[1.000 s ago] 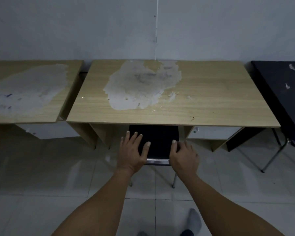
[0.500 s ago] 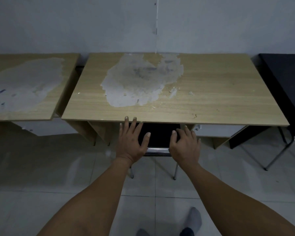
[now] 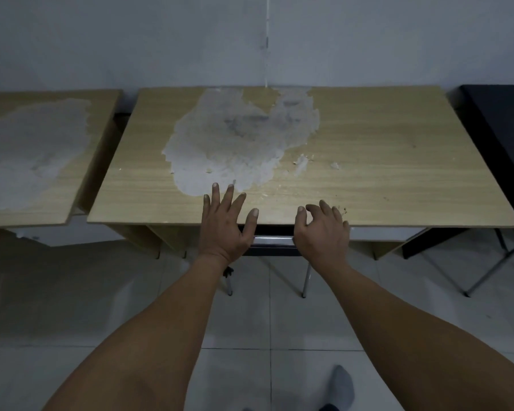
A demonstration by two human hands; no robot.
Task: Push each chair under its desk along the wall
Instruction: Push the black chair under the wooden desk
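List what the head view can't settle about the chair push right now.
- Chair seat: hidden under the desk; only the top rail and two legs show.
- Palm contact: left hand and right hand cover the rail ends.
- Left desk and black table: cut by frame edges; any chairs there unseen.

The chair [image 3: 273, 239], black with a chrome back rail and thin metal legs, sits almost wholly under the wood-grain desk [image 3: 383, 161], whose surface shows a large worn patch.
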